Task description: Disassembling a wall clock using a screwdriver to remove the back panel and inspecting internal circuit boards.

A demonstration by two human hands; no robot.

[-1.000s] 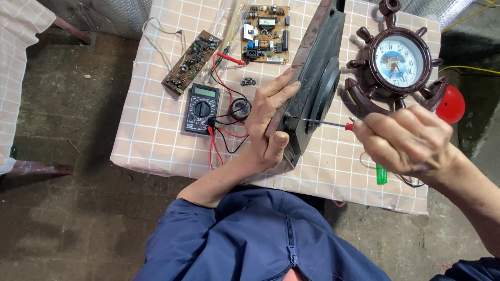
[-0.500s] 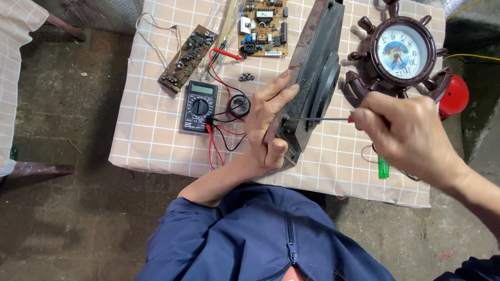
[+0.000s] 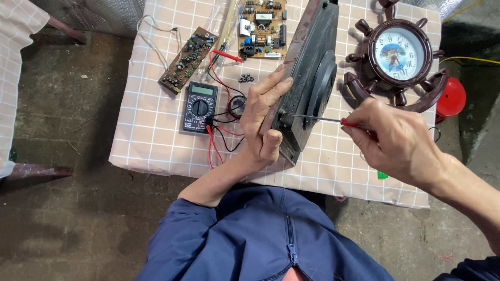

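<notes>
Dark flat panel (image 3: 307, 78) stands on edge on the checked tablecloth (image 3: 151, 135), left hand (image 3: 263, 119) clasping its near edge, right hand (image 3: 396, 140) clenched on a red-handled screwdriver (image 3: 317, 119) tipped against it; likely rigid, moderately heavy, best gripped by edges.

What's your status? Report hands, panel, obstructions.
Left hand grips dark panel, stood on edge. Right hand holds screwdriver, tip at panel. Multimeter and wires lie beside left hand.
</notes>
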